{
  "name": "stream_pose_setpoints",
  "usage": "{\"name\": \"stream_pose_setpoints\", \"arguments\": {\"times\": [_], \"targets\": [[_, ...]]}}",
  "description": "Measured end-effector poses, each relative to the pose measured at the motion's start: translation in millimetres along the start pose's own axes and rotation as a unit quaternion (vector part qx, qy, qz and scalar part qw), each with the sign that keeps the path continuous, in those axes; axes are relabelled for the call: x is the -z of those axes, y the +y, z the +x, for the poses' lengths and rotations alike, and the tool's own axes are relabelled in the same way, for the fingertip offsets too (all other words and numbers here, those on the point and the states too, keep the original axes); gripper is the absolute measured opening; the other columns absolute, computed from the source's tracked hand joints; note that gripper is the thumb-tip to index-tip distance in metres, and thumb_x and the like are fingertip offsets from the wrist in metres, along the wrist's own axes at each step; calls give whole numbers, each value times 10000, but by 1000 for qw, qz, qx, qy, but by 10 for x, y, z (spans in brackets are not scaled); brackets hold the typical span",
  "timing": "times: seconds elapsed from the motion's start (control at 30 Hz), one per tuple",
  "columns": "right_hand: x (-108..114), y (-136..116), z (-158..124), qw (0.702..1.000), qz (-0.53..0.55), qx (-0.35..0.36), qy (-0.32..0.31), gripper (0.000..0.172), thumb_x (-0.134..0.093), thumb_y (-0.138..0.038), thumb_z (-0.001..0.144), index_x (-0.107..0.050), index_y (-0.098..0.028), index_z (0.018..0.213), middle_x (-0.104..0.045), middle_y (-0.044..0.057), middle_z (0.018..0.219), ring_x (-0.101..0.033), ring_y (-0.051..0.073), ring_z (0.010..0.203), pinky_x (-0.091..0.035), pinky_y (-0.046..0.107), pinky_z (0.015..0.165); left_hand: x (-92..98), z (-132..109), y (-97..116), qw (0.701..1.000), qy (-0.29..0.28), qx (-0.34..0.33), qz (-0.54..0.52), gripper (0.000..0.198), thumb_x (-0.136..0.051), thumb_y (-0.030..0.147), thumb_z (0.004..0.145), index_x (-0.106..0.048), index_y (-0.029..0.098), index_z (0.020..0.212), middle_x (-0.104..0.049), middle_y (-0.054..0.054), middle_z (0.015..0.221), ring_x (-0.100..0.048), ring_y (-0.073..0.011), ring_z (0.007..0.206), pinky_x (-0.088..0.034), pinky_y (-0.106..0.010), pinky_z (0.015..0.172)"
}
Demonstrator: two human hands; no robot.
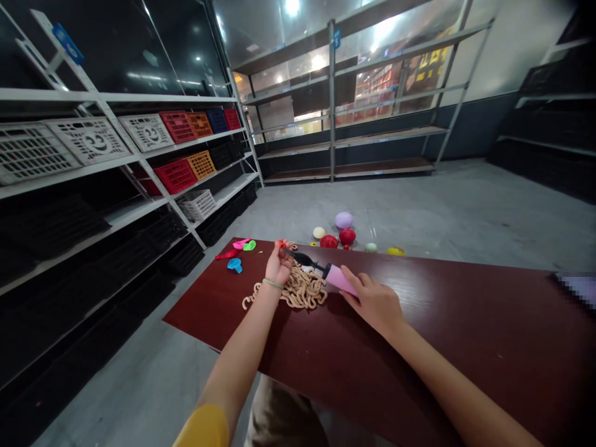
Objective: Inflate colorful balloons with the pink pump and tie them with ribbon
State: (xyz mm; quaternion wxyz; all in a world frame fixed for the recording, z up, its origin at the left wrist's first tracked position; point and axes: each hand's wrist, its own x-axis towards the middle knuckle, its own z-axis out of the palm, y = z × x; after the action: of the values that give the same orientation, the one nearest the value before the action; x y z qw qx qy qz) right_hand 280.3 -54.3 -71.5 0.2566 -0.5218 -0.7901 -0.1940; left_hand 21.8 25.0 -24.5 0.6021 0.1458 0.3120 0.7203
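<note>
Grey metal racks are standing across the far wall, and white metal shelving is lining my left, holding coloured plastic crates. Glossy, dark red-brown, my worktop is stretching out before me. Above it, my right hand is gripping a pale pink cylindrical pump, fingers wrapping the barrel, its black tapered nozzle pointing at my left hand.

Just under the nozzle, a heap of curled, beige, rope-like pieces is taking up the space, probably the main obstacle: if I am lowering the pump, it could be catching on the loops and tipping off line. Beyond the far edge, round balloons in lavender, red and other colours are showing, and anything dropped over that edge could be rolling away among them. Limp balloons, pink, green, red and blue, are lying near the left corner, out of the way.

Smallest of all, an orange-red, rubbery-looking scrap is sitting pinched between my left fingertips at the nozzle's tip. My fingers are hiding the join; a loose pinch or crooked push could be letting it slip off.
</note>
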Motion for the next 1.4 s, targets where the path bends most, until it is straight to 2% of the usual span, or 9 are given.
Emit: {"name": "stream_pose_setpoints", "arguments": {"times": [0.1, 0.23, 0.33, 0.67, 0.87, 1.07, 1.27, 1.4], "targets": [[-15, -34, -12, 1000, -12, 11, -7, 514, -494, -448, 942, -453, -284, 1428, -665, 67, 906, -567, 196, 718, -286, 320, 587, 69, 10, -75, 999, -21, -26, -3, 134, -529, 235, 960, -636, 158, 934, -686, -27, 874, -664, -66, 760, -548, -176, 751], [-16, -55, -28, 999, -27, 12, -12, 536, -493, -458, 945, -432, -280, 1447, -672, 69, 944, -571, 207, 742, -298, 332, 612, 176, 8, -120, 999, 7, -54, 2, 111, -540, 224, 947, -632, 173, 984, -701, -41, 944, -685, -93, 879, -544, -218, 860], [-7, -51, -26, 1000, -23, 5, -16, 540, -496, -452, 942, -428, -280, 1449, -678, 68, 980, -577, 212, 752, -315, 334, 617, 215, -9, -126, 999, 11, -50, 6, 124, -568, 224, 929, -629, 173, 1023, -708, -58, 986, -691, -113, 925, -548, -233, 872], [59, -58, -15, 999, -31, 11, -26, 526, -486, -463, 953, -439, -271, 1441, -678, 49, 993, -596, 200, 793, -338, 326, 633, 125, -126, -102, 994, -6, -103, 28, 186, -580, 278, 922, -576, 198, 1091, -687, -61, 1071, -689, -129, 960, -541, -252, 869], [69, -81, -14, 999, -29, 8, -22, 537, -487, -469, 954, -432, -266, 1448, -682, 47, 999, -603, 195, 791, -355, 322, 642, 74, -162, -209, 982, 18, -136, 129, 267, -554, 346, 928, -551, 187, 1142, -684, -91, 1066, -688, -177, 965, -540, -340, 913], [61, -86, 5, 1000, -24, 7, -15, 537, -480, -476, 956, -439, -251, 1442, -685, 52, 966, -603, 190, 772, -352, 315, 632, 103, -159, -319, 969, -25, -172, 177, 271, -593, 381, 894, -565, 185, 1078, -692, -73, 1004, -690, -174, 909, -558, -334, 864], [84, -96, -3, 999, -27, -1, -29, 527, -465, -478, 962, -441, -256, 1438, -680, 47, 977, -607, 183, 795, -333, 298, 623, 108, -177, -329, 969, -36, -164, 182, 315, -638, 454, 853, -604, 201, 1036, -705, -65, 994, -695, -201, 911, -559, -366, 841], [109, -98, -14, 999, -22, -8, -34, 520, -444, -473, 969, -447, -249, 1438, -683, 53, 973, -607, 184, 800, -334, 290, 629, 79, -210, -330, 973, -43, -156, 162, 328, -688, 440, 816, -643, 203, 1039, -715, -64, 1003, -695, -212, 921, -543, -388, 876]]}}
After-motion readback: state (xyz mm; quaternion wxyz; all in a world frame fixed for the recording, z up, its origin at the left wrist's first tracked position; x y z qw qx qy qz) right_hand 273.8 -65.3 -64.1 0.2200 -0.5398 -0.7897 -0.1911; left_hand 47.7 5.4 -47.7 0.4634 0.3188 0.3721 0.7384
